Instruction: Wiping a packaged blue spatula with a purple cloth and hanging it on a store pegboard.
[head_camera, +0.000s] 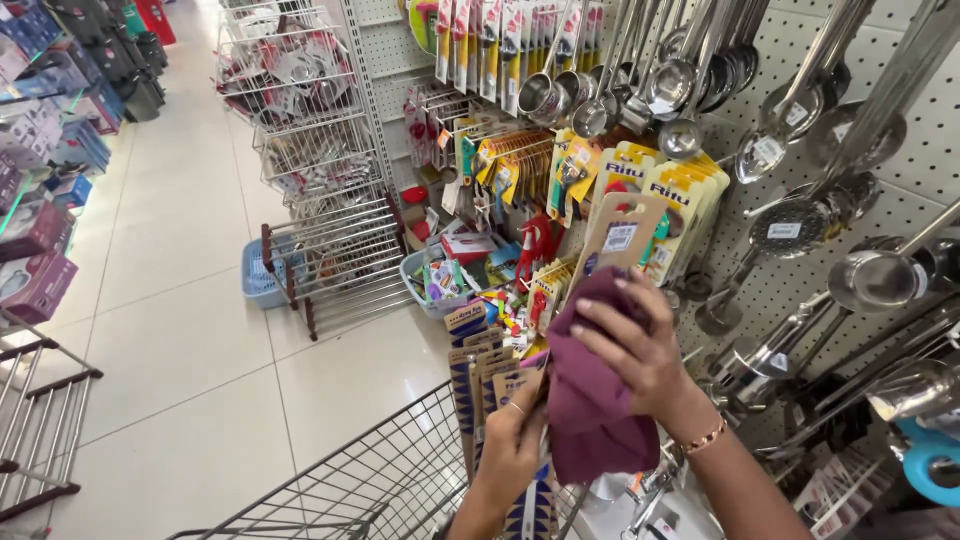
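Pegboard wall (800, 60) of ladles (880, 275) behind right hand (635, 350) clutching purple cloth (590, 400), left hand (512, 445) gripping carded packs (478, 375).

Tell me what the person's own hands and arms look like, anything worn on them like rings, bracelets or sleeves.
Both forearms are bare, with no sleeves in view. The left hand wears a thin, pale metal ring on one finger. The right hand has a gold-coloured chain bracelet round the wrist. No gloves or watch show.

One head-worn view looks steeply down and forward, close over the hands at lower centre of the frame. It faces a pegboard wall (800, 250) filling the right, with aisle floor (190, 330) receding up the left.
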